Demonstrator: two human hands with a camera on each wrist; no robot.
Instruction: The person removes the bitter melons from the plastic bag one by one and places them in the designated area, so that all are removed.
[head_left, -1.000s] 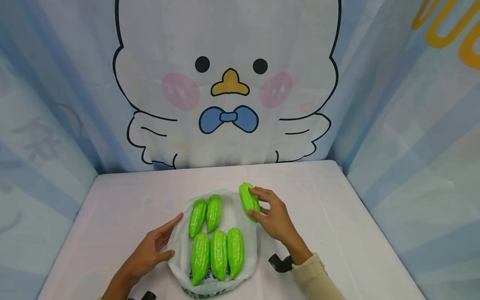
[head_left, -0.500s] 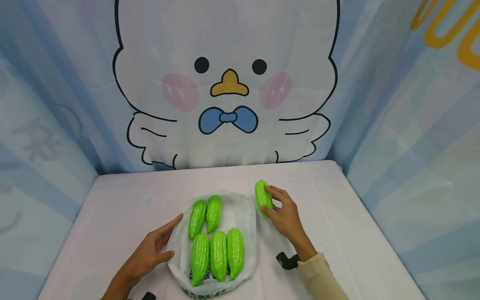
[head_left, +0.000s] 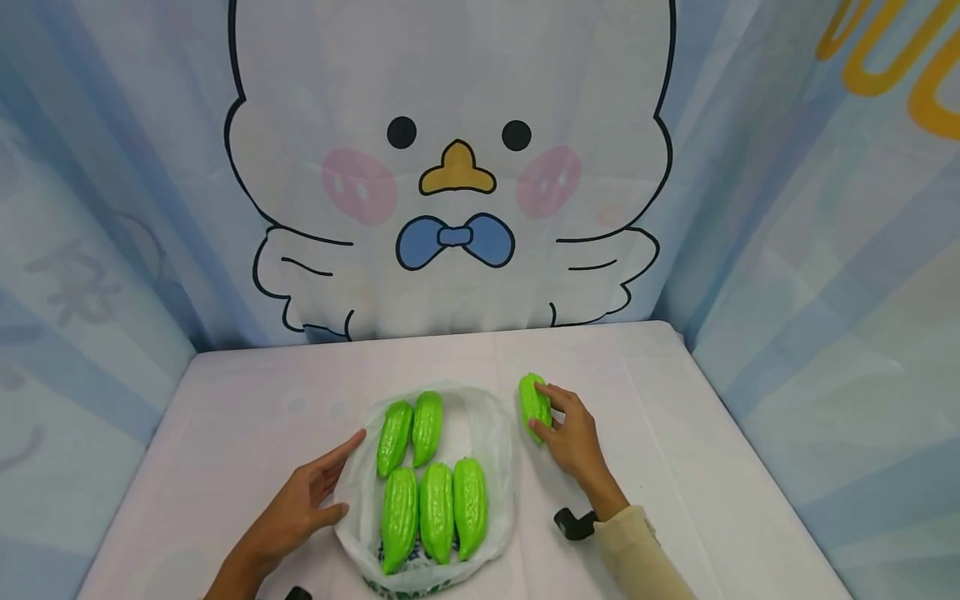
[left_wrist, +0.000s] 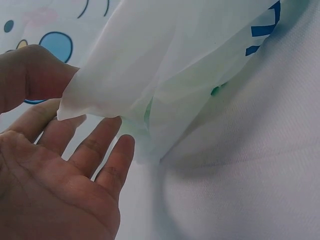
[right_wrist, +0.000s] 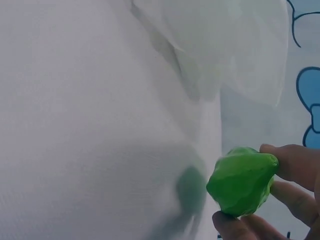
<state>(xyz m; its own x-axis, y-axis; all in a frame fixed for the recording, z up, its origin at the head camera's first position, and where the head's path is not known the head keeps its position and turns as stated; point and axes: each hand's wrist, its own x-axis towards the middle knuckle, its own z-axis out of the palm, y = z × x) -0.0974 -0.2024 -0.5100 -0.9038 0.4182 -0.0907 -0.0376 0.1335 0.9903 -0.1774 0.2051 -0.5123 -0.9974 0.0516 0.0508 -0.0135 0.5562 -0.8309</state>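
Note:
My right hand (head_left: 576, 435) holds a bright green, bumpy bitter melon (head_left: 533, 407) between thumb and fingertips, right of a white plastic bag (head_left: 501, 483). In the right wrist view, the melon (right_wrist: 241, 181) is seen end-on, its shadow falling apart from it on the tablecloth. Several more green bitter melons (head_left: 401, 518) lie inside the opened bag, in two rows. At the bag's left rim, my left hand (head_left: 303, 498) touches the plastic with fingers spread. The left wrist view has the bag's edge (left_wrist: 125, 75) lying against the fingers (left_wrist: 92, 145).
Under everything is a table with a pale cloth (head_left: 247, 392). A printed curtain (head_left: 592, 275) with a cartoon bird hangs behind it, and more printed cloth stands at both sides. A black wrist-worn piece (head_left: 575, 525) shows below the right wrist.
My right hand has carried the bitter melon rightward, off the bag's far right rim, then slightly lower in the head view. The left hand and the bag have stayed put.

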